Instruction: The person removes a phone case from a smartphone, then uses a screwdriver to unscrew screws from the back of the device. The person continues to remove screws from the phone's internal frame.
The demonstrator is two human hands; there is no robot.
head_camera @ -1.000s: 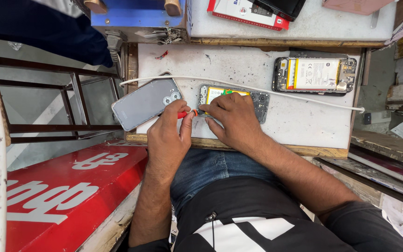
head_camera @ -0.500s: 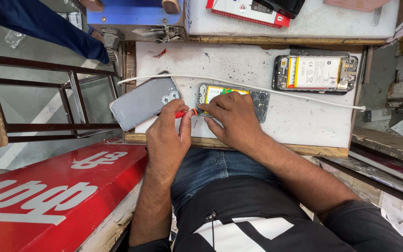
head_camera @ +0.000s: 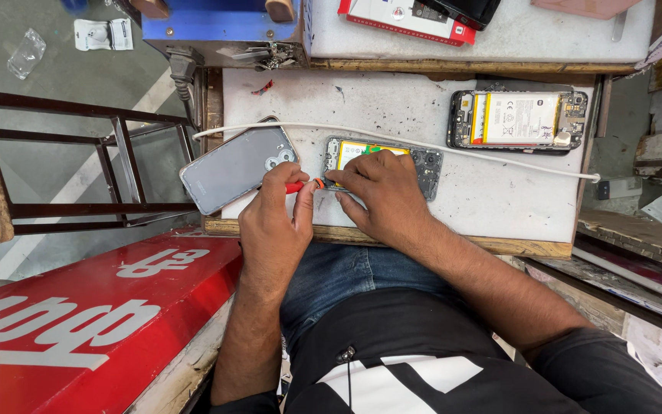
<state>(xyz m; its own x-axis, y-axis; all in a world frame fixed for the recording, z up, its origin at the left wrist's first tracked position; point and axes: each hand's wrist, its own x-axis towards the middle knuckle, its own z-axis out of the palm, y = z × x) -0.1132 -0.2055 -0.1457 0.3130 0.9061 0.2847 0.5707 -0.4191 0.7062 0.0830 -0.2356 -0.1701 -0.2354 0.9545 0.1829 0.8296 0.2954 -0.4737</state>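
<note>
Fingers of the right hand [head_camera: 383, 195] cover the opened phone [head_camera: 415, 159]; left hand [head_camera: 273, 222]'s grip pinches a mostly hidden red screwdriver [head_camera: 296, 186].

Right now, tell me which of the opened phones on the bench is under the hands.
The opened phone with the green strip, at the bench's near middle. The right hand presses on it and the left hand brings a red-handled tool to its edge. The other opened phone lies untouched, far right.

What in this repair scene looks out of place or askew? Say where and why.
The grey phone back cover lies tilted, overhanging the white worktop's left edge. The left hand holds a red-handled tool beside it; the right hand steadies the opened phone.
</note>
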